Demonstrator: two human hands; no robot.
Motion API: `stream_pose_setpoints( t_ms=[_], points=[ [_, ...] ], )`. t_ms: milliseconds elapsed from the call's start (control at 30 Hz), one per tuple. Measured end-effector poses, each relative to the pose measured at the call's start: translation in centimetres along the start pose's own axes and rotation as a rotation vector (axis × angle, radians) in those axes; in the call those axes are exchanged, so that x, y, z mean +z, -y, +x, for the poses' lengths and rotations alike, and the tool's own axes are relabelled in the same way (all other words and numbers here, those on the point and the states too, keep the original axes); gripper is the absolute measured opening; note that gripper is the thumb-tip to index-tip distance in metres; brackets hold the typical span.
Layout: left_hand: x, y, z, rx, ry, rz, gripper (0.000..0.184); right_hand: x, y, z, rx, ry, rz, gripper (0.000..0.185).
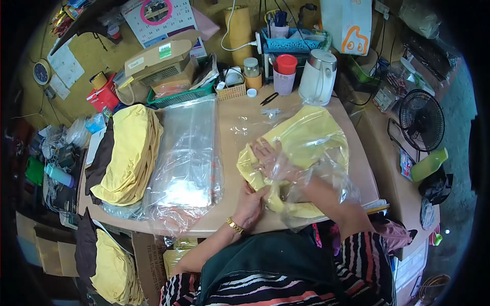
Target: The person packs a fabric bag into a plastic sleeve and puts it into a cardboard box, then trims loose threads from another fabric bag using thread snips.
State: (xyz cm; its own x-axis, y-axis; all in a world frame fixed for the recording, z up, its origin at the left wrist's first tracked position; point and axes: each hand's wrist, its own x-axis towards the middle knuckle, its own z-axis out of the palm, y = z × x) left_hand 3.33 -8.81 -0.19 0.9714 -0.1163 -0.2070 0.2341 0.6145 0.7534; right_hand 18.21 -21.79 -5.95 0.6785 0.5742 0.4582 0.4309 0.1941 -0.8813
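A folded yellow cloth item (311,130), perhaps a garment, lies on the table with a clear plastic bag (332,178) around or over it. My right hand (273,159) reaches through the clear film and rests flat on the cloth's left part, fingers spread. At the near left edge, my left hand (250,203), with a gold watch at the wrist, has its thumb and fingers closed on the cloth's edge; whether film is pinched too I cannot tell. Left of my hands lies a stack of flat clear plastic bags (186,153).
A stack of folded yellow cloths (130,153) with dark brown ones lies at the left. Along the back stand a green basket (181,97), a white kettle (319,76), a cup (284,81) and black thread snips (269,99). A black fan (421,120) stands at the right.
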Motion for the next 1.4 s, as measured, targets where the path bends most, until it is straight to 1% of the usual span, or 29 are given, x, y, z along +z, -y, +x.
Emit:
stream_pose_setpoints(
  t_ms=[33,67,133,200,267,333,367,400,467,500,533,567,600,667,700,733,800,833,867,933,967,1067,1133,1167,1200,1267,1300,1367,1400],
  points=[
    [-0.4,0.6,0.0,-0.017,0.014,-0.007,0.061,0.2,2.5,0.5,0.168,0.171,-0.713,0.079],
    [-0.8,1.4,-0.2,-0.037,0.025,-0.015,0.054,0.2,2.9,1.1,0.237,0.190,-0.935,0.079],
    [0.3,1.7,-1.2,-0.028,-0.032,0.006,0.051,0.1,3.5,2.3,0.374,0.289,-1.393,0.079],
    [0.8,2.2,-1.6,0.000,0.051,-0.024,0.031,0.3,3.8,4.0,0.476,0.199,-1.431,0.077],
    [1.1,2.3,-1.8,-0.007,0.029,-0.002,0.027,0.7,4.4,5.1,0.538,0.155,-1.404,0.074],
    [1.2,2.1,-1.8,-0.094,0.084,0.029,0.024,0.3,2.3,5.4,0.455,0.036,-1.406,0.072],
    [1.2,0.9,-2.5,-0.092,0.079,0.027,0.024,0.1,-0.5,4.3,0.320,-0.078,-1.153,0.070],
    [1.2,-1.6,-3.5,-0.366,0.257,0.415,0.029,-0.1,-3.3,3.3,0.175,-0.150,-0.901,0.068],
    [-0.2,-3.3,-5.1,-0.647,0.428,0.807,0.036,2.4,4.8,1.3,0.361,0.266,-1.328,0.063],
    [-1.4,-2.5,-6.4,-0.633,0.525,0.428,0.044,2.4,6.5,0.1,0.360,0.274,-1.323,0.063],
    [-2.5,-2.0,-7.2,-0.599,0.607,0.043,0.052,1.8,7.6,-1.6,0.330,0.386,-1.238,0.062],
    [-3.6,-2.6,-6.8,-0.622,0.461,-0.088,0.061,1.1,8.4,-2.8,0.300,0.491,-1.151,0.061],
    [-4.2,-2.3,-6.5,-0.625,0.456,-0.090,0.061,0.4,8.8,-3.9,0.302,0.493,-1.145,0.061],
    [-4.8,-1.8,-5.9,-0.667,0.329,-0.386,0.060,-0.6,9.6,-5.2,0.109,0.532,-0.800,0.065],
    [-3.2,-2.1,-5.8,-0.638,0.258,-0.266,0.049,0.1,10.7,-5.2,0.026,0.619,-0.942,0.067],
    [-2.4,-1.5,-5.5,-0.642,0.255,-0.274,0.049,0.8,10.9,-5.1,0.033,0.624,-0.939,0.067],
    [-1.3,-0.5,-5.2,-0.524,0.139,0.092,0.036,2.2,11.0,-4.7,0.042,0.737,-1.213,0.065],
    [-1.1,-0.1,-5.2,-0.463,0.126,0.100,0.025,2.6,10.1,-4.6,-0.011,0.610,-1.261,0.066],
    [-1.2,0.2,-5.1,-0.462,0.125,0.095,0.025,2.8,9.1,-4.2,-0.011,0.616,-1.261,0.066],
    [-1.9,0.9,-4.7,-0.477,0.165,0.215,0.026,3.8,8.1,-2.6,0.010,0.431,-1.341,0.067],
    [-2.2,1.1,-4.6,-0.477,0.162,0.215,0.026,4.4,8.0,-1.6,0.137,0.464,-1.406,0.068],
    [-2.5,-0.4,-5.1,-0.568,0.197,0.402,0.031,5.3,7.3,-1.2,0.172,0.348,-1.370,0.065],
    [-1.8,-4.1,-6.2,-0.440,0.204,0.239,0.036,6.2,8.5,-2.2,0.194,0.347,-1.367,0.064],
    [-2.7,-4.6,-5.8,-0.373,0.087,0.185,0.039,6.9,8.9,-2.9,0.213,0.352,-1.353,0.063],
    [-4.8,-4.1,-4.7,-0.321,-0.012,0.015,0.038,7.7,9.0,-3.5,0.225,0.338,-1.360,0.063],
    [-5.1,-4.4,-4.4,-0.255,-0.093,0.054,0.029,8.7,9.1,-4.4,0.238,0.374,-0.822,0.059],
    [-5.2,-4.1,-4.5,-0.264,-0.086,0.057,0.029,7.8,8.1,-5.0,0.247,0.365,-0.824,0.059],
    [-5.5,-3.5,-4.9,-0.266,-0.121,0.183,0.017,3.1,3.1,-5.6,0.198,0.237,-1.069,0.059],
    [-5.1,-3.4,-5.4,-0.269,-0.113,0.191,0.017,0.7,0.8,-5.4,0.173,0.169,-1.189,0.060]
  ],
)
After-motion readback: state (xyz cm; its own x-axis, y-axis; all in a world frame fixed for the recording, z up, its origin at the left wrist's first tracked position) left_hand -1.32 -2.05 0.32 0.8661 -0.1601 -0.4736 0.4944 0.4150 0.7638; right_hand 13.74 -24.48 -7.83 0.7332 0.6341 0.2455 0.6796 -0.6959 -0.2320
